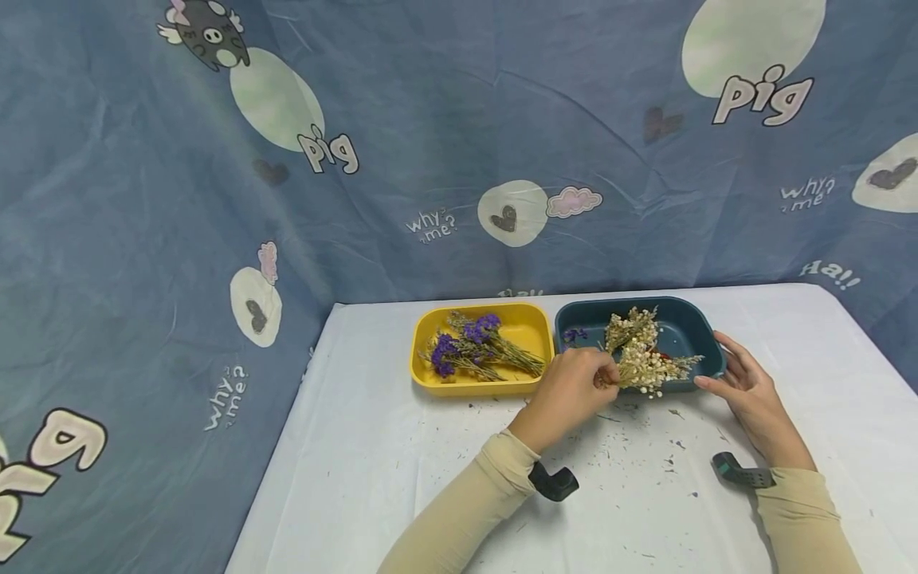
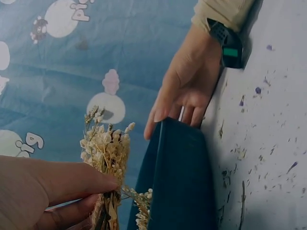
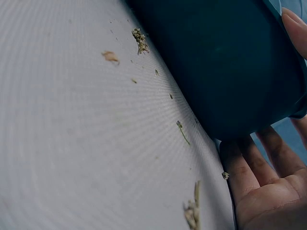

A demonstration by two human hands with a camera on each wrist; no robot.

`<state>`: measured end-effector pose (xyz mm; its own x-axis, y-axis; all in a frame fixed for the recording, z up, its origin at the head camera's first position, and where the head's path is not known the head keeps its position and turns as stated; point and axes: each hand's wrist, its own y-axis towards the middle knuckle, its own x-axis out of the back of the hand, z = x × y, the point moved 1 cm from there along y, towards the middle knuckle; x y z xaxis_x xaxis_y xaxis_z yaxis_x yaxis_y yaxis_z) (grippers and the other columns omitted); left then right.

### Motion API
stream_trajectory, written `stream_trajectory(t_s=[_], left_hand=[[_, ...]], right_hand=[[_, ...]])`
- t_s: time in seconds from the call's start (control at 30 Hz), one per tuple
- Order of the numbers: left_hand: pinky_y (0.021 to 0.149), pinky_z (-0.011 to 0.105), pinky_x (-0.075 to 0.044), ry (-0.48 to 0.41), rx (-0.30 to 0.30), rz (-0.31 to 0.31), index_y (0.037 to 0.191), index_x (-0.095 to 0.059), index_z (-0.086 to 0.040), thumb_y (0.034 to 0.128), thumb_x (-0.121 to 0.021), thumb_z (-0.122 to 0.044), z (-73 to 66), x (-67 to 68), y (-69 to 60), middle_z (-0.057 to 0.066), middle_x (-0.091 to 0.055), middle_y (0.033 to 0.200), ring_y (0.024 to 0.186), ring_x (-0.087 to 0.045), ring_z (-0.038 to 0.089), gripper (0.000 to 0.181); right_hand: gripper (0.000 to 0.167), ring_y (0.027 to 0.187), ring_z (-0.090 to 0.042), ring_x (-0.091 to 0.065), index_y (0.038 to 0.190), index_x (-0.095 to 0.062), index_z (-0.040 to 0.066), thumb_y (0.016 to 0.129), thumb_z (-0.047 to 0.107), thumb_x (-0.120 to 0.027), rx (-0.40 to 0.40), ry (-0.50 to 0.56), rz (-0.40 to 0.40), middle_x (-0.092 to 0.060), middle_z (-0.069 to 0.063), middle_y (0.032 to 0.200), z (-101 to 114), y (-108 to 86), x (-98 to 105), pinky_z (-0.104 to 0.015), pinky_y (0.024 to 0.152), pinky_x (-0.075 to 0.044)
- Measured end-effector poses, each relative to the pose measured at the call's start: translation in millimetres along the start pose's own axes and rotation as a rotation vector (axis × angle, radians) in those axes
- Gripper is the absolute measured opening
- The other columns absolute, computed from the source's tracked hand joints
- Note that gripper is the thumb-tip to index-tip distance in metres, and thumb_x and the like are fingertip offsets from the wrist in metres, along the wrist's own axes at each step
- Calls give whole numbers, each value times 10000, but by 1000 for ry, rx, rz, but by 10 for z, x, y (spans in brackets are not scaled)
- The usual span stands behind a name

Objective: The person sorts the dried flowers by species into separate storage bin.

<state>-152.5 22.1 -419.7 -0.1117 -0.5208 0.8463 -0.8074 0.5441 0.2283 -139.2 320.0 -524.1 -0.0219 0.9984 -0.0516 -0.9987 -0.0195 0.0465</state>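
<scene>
A bunch of cream dried flowers [image 1: 654, 368] is pinched by its stems between the thumb and fingers of my left hand [image 1: 574, 389], at the front of the dark teal tray [image 1: 687, 327]. In the left wrist view the bunch [image 2: 108, 148] stands upright above the thumb. Around the tray's right end, my right hand [image 1: 753, 402] holds on with its thumb at the rim and its fingers along the outside. More cream flowers [image 1: 631, 325] lie in the tray, with a small purple sprig [image 1: 574, 334] at its left and a bit of red partly hidden.
Left of the teal tray, close against it, stands a yellow tray [image 1: 529, 317] holding purple dried flowers [image 1: 446, 351] with green stems. Plant crumbs [image 1: 670, 462] are scattered over the white table [image 1: 358, 446]. A blue printed cloth [image 1: 402, 119] hangs behind.
</scene>
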Motion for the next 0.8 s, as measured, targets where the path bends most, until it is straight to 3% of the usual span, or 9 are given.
stream_trajectory(t_s=[0.33,0.67,0.8], left_hand=[[609,67,-439,-8,64,40,899,-748,-241,918,-792,-192,58,-90,350,-163,-667,811,686,-541,-66,69],[629,137,-475,-172,152,123,847,-766,-216,905,-807,-171,196,-190,594,-150,-669,749,652,-592,0,84],[685,168,-493,-194,208,148,812,-749,-225,887,-832,-179,221,-234,653,-143,-688,745,677,-595,7,121]], right_hand=[[878,1272,108,-481,1659,-220,274,968,-23,-673,-4,-8,-6,-240,-89,1700,2,-4,3,4,954,-460],[878,1269,113,-486,1659,-223,271,967,-21,-677,6,-21,-4,-243,-89,1705,-1,1,-4,4,946,-462],[880,1310,95,-462,1659,-215,283,970,-4,-681,-2,-45,-5,-215,-88,1720,3,0,0,7,940,-458]])
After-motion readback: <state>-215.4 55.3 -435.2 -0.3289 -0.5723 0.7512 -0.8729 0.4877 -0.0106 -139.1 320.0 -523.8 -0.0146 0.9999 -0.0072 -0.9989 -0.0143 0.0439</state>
